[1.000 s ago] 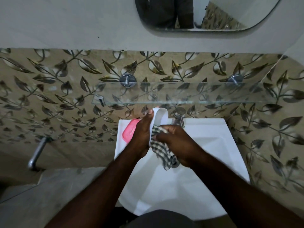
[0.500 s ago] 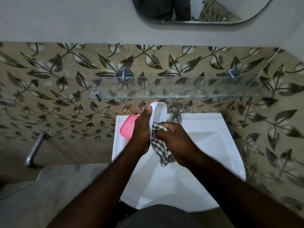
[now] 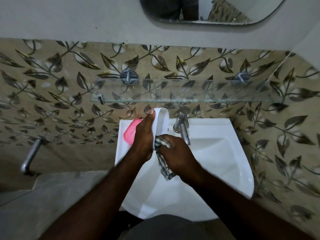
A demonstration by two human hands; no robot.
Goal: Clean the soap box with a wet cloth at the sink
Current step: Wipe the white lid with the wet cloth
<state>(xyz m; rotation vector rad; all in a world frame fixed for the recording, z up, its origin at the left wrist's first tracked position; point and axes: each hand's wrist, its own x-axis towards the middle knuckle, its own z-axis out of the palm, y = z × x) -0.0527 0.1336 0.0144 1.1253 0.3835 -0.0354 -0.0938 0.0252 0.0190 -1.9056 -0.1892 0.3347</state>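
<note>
2 hands meet over the far left part of the sink. The left one grips the white box, fingers curled round its left side and the thumb lying along its far rim, so the box stands on edge above the basin, just left of the tap. The right hand is clenched round the checked cloth and presses it against the near end of the box; 1 loose tail hangs below the fist. Pink soap lies on the sink's left ledge, partly behind the left hand.
</note>
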